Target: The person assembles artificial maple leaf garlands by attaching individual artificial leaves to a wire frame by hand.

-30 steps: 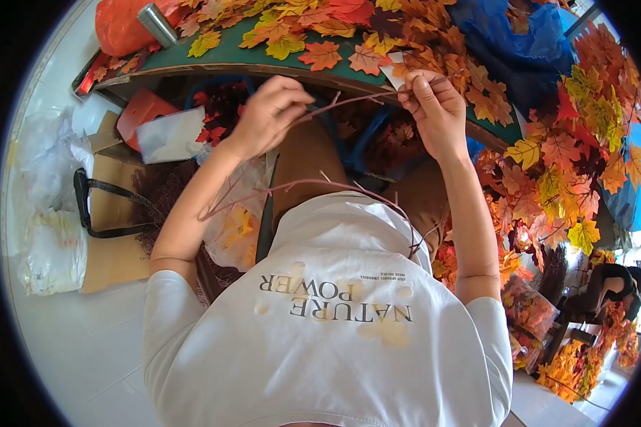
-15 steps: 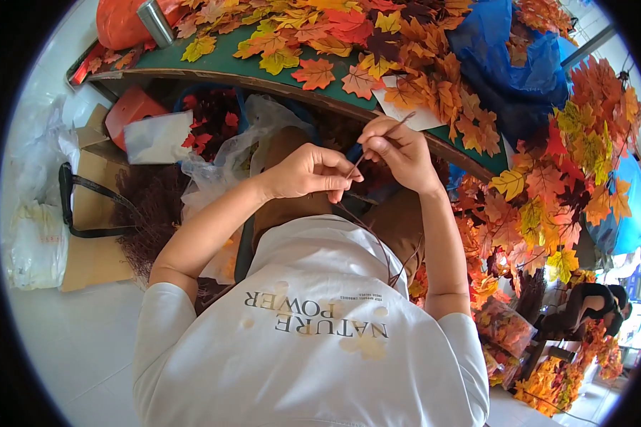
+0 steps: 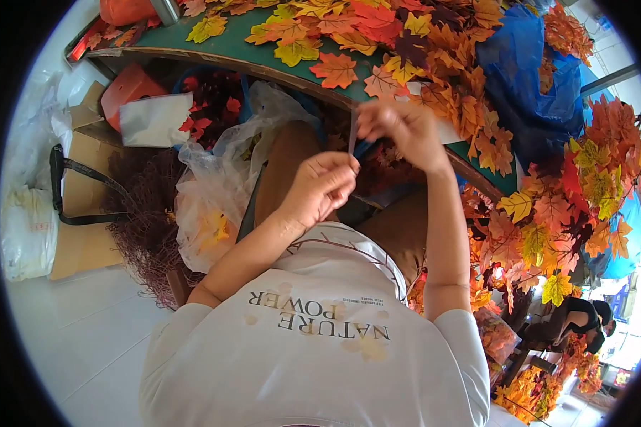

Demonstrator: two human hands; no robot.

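My left hand [image 3: 322,186] is above my lap, thumb and fingers closed in a pinch on a thin brown artificial twig. The twig's upper end [image 3: 352,132] sticks up from the fingertips, smeared by motion. Its longer branching part [image 3: 363,248] curves across the lower edge of my shirt toward my right thigh. My right hand [image 3: 406,135] is raised just right of the twig's tip, in front of the table edge. Motion blurs its fingers, so whether it grips the tip is unclear.
Autumn-coloured artificial leaves [image 3: 335,70] cover much of the green table [image 3: 228,50]. A blue plastic bag [image 3: 530,64] stands to the right. At left are bundled dark twigs [image 3: 153,213], a clear plastic bag [image 3: 206,192] and a cardboard box [image 3: 85,235]. Another person [image 3: 584,317] bends at far right.
My left hand has turned and moved slightly down and left, still pinching the twig. My right hand has moved up, now blurred. The twig's branching end has swung across my shirt.
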